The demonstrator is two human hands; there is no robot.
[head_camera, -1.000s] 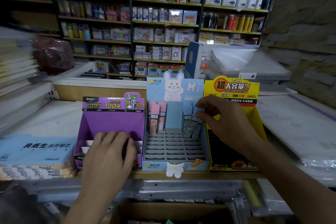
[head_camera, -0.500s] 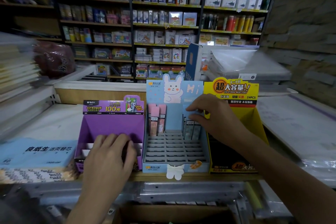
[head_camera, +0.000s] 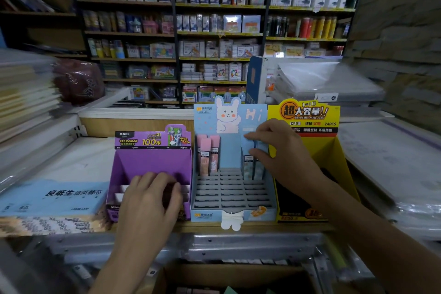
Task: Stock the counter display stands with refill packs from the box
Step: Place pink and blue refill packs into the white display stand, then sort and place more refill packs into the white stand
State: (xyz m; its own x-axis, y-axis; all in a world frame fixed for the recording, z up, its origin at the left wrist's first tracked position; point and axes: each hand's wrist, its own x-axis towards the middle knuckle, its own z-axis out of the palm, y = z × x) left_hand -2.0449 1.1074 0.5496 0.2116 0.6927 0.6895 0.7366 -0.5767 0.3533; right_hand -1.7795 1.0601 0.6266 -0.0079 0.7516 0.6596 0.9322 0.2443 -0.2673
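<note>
My right hand (head_camera: 281, 150) pinches the tops of the blue packs (head_camera: 249, 167), thumb below and fingers above, at the back right of the blue stand (head_camera: 231, 193). I judge the grip sits high so the bottoms can drop into their slots. The packs stand upright, long axis vertical, labels towards me. I cannot tell whether they are fully seated. Pink packs (head_camera: 208, 155) stand the same way at the stand's back left. My left hand (head_camera: 150, 198) lies on the purple stand (head_camera: 152, 162), just left of the blue stand, fingers relaxed and gripping nothing, likely steadying the row. The box (head_camera: 238, 274) sits below the blue stand, its contents unclear
</note>
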